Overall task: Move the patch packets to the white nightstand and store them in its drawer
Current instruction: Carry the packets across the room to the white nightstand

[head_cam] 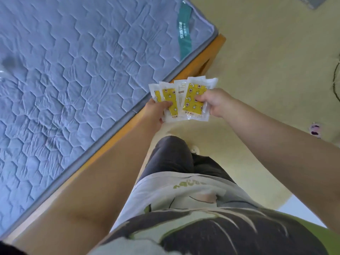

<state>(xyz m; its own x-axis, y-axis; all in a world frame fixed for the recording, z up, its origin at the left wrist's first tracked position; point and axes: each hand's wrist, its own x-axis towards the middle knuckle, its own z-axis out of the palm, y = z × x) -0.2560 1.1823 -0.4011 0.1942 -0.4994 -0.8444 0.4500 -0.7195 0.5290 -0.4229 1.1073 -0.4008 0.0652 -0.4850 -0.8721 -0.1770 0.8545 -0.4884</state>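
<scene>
Several patch packets (185,92), clear plastic with yellow star-printed patches inside, are fanned out in front of me at chest height. My left hand (156,110) pinches the left packets, thumb on top. My right hand (213,102) pinches the rightmost packet, fingers curled over its face. The packets hang over the floor just beside the bed's edge. No white nightstand or drawer is in view.
A bed with a grey quilted mattress (77,74) on an orange wooden frame (211,56) fills the left side. Pale yellow floor (266,61) lies to the right and ahead. A dark cable (335,80) and a small pink object (315,129) sit at the right edge.
</scene>
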